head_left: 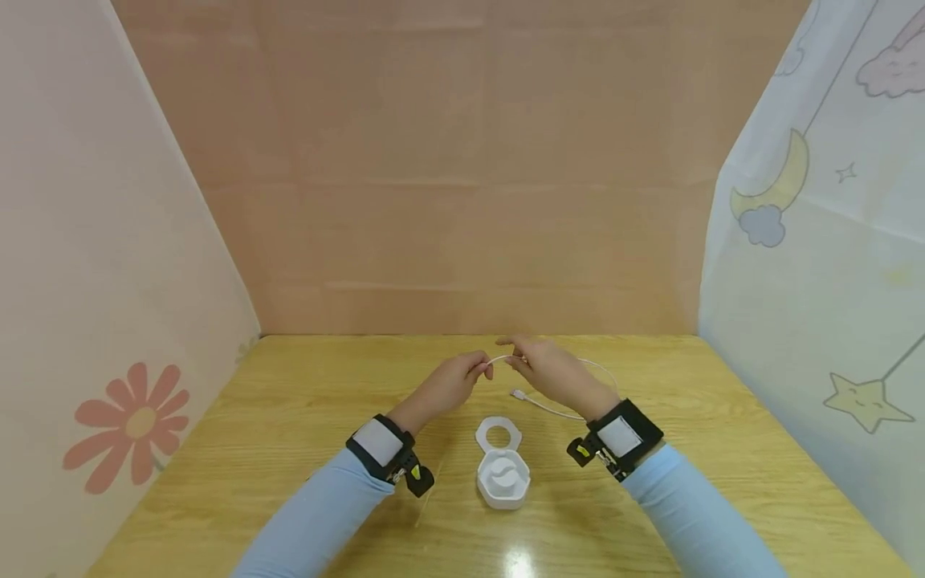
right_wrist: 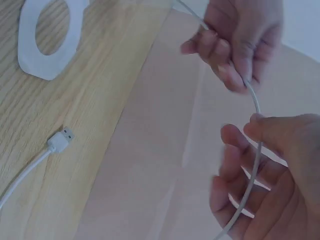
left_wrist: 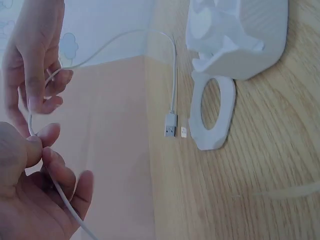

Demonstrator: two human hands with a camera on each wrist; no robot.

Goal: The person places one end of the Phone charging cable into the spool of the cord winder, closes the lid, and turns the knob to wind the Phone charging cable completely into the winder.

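Left hand (head_left: 451,385) and right hand (head_left: 552,371) meet above the table (head_left: 289,417) in my head view, each pinching the thin white cable (head_left: 549,408) between them; the cable loops out past the right hand and comes back along the wood, its plug end lying just beyond the white case (head_left: 503,479); that case sits open near me, its ring-shaped lid (head_left: 499,434) flat on the far side; peach panels stand behind and at left, one with a red flower, and a pale curtain with moon, cloud and star hangs at right.

From the left wrist I see thumb and fingers (left_wrist: 52,165) curled round the cable (left_wrist: 174,75); the USB plug (left_wrist: 171,125) rests on the wood just beside the lid (left_wrist: 212,115).

From the right wrist, fingertips (right_wrist: 260,122) nip the cable (right_wrist: 256,100); the plug (right_wrist: 61,141) lies apart on the grain, lid (right_wrist: 47,35) beyond.
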